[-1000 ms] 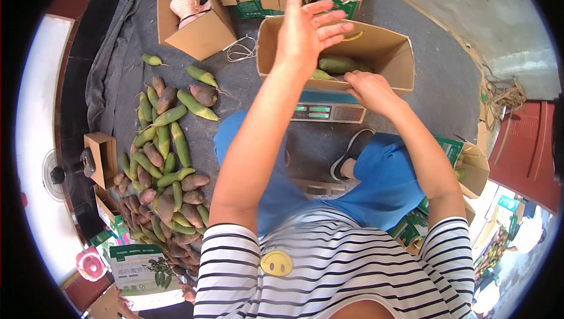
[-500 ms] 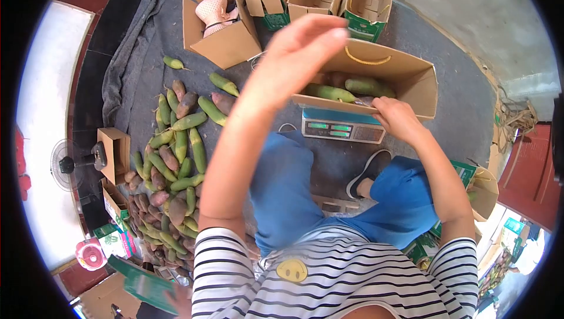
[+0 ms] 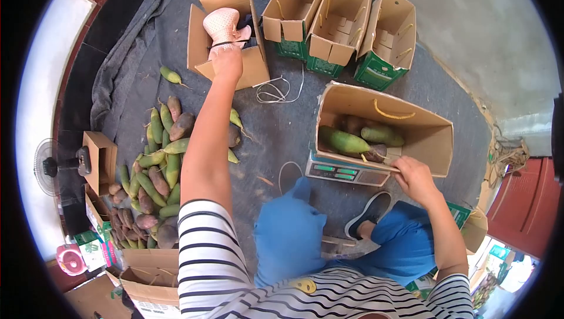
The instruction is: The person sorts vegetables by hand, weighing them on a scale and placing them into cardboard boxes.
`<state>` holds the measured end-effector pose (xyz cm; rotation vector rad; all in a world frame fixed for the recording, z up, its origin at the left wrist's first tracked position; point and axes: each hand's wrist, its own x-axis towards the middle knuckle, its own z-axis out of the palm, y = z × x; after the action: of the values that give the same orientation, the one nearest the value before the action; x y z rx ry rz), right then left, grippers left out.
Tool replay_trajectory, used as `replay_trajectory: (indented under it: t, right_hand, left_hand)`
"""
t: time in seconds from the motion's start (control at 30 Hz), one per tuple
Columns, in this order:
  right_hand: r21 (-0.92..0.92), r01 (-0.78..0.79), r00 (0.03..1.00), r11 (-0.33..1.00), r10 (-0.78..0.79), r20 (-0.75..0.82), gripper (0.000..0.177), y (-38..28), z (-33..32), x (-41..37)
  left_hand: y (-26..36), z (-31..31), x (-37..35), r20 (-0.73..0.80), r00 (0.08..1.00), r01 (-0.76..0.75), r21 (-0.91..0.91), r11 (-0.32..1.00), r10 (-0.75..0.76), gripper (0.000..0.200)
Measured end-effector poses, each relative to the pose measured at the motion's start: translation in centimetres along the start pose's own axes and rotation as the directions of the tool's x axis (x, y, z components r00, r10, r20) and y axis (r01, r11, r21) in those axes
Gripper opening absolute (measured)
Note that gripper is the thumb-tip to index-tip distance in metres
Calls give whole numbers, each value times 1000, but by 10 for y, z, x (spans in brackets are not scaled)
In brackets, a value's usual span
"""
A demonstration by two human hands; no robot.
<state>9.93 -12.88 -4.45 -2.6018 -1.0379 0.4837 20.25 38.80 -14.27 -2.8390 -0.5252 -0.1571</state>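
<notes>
My left hand (image 3: 227, 63) reaches into a brown carton (image 3: 252, 68) at the upper left, its fingers closed at the lower edge of a pink dotted cloth hat (image 3: 221, 23) with a black strap. My right hand (image 3: 413, 175) grips the near rim of an open carton (image 3: 424, 143) with a yellow rope handle. Inside that carton lie green radishes (image 3: 343, 141) and purplish roots (image 3: 376, 153). The carton rests tilted on a digital scale (image 3: 346, 172) with lit green displays.
Green radishes and purplish roots form a pile (image 3: 154, 187) on the left, partly behind my left arm. Three open green-and-brown cartons (image 3: 339, 28) stand at the back. A white cord (image 3: 276, 91) lies on the floor. A fan (image 3: 53, 166) stands far left.
My left hand has moved from above the scale to the pink hat in the upper-left carton. My right hand stays on the carton rim. The view has shifted, and a carton shows at lower left.
</notes>
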Motion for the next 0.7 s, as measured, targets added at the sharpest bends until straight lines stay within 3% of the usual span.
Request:
replay_trajectory:
  t: [0.03, 0.13, 0.23, 0.43, 0.63, 0.7]
  right_hand:
    - [-2, 2, 1000, 1000, -2, -8, 20, -1, 0, 1]
    - [6, -1, 1000, 1000, 1, -21, 20, -4, -2, 4]
    - [31, -15, 1000, 999, 16, -21, 20, -8, -4, 7]
    - [10, -6, 1000, 1000, 6, 20, 21, -7, -4, 7]
    - [-43, -17, 998, 999, 19, 62, 23, -9, -4, 7]
    - [-127, -21, 986, 992, 42, 163, 24, -21, -21, 12]
  left_hand:
    - [1, 1, 4, 159, 987, 25, -13, 1000, -23, 25]
    - [-8, 17, 13, 49, 986, -161, -2, 987, 161, 17]
    - [-15, 10, -7, 31, 940, -340, 20, 940, 339, 12]
    - [-15, -5, -105, -207, 877, -461, -112, 880, 433, 2]
    - [-1, -32, -151, -178, 862, -499, -129, 857, 475, 3]
    - [9, -32, -156, -169, 854, -515, -137, 846, 492, 3]
